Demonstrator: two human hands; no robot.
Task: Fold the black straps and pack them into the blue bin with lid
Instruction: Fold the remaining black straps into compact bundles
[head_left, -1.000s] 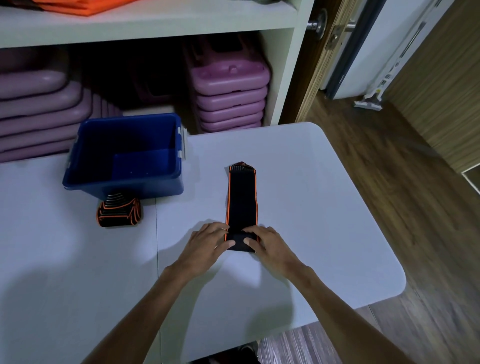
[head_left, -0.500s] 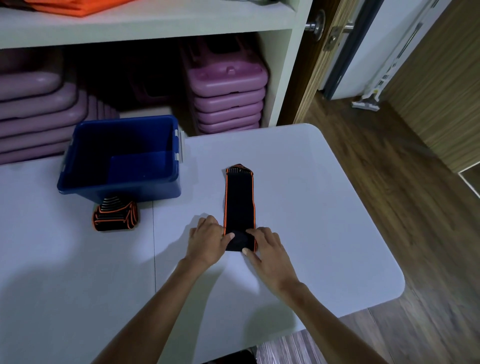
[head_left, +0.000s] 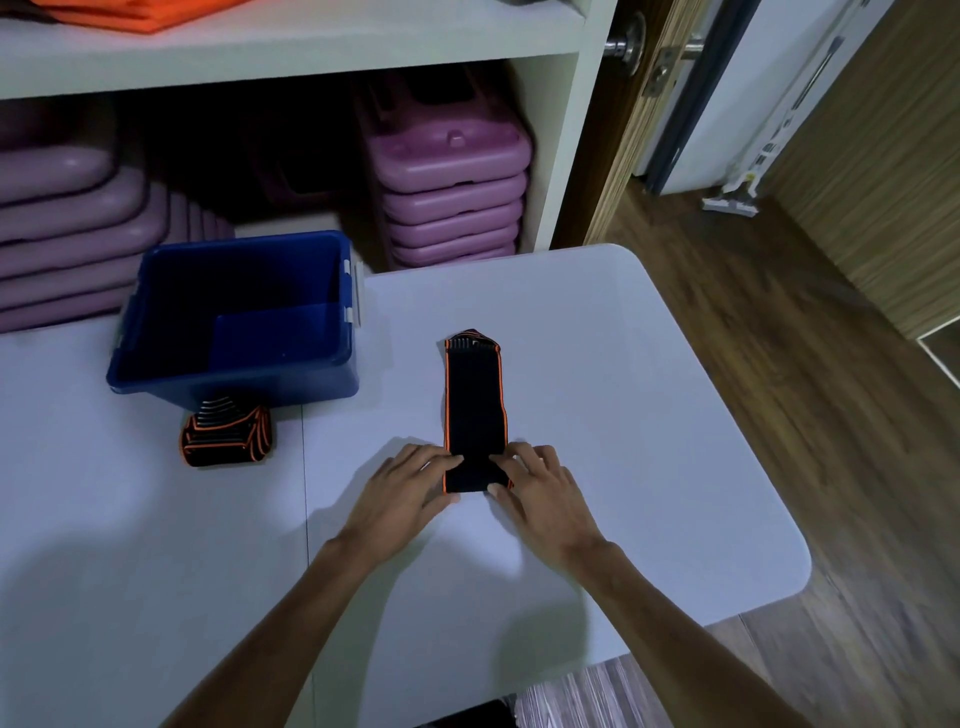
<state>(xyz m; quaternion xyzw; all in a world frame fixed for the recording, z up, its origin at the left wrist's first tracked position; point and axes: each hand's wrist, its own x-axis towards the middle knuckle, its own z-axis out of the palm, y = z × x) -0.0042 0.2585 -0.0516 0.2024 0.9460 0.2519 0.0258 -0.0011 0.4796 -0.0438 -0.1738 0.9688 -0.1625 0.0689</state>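
We pin the near end of the black strap (head_left: 475, 410), laid flat along the surface (head_left: 649, 415), with left hand (head_left: 400, 493) and right hand (head_left: 540, 491) pinching its corners to start folding toward the open blue bin (head_left: 234, 384).

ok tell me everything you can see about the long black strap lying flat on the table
The long black strap looks like stretchy woven fabric, black with thin orange edging down both long sides. It lies flat on the white table, right of the blue bin, running away from the person, its far end tapering to a ribbed tip. At its near end, the left hand and right hand hold it with fingers and thumbs, as if starting a fold.
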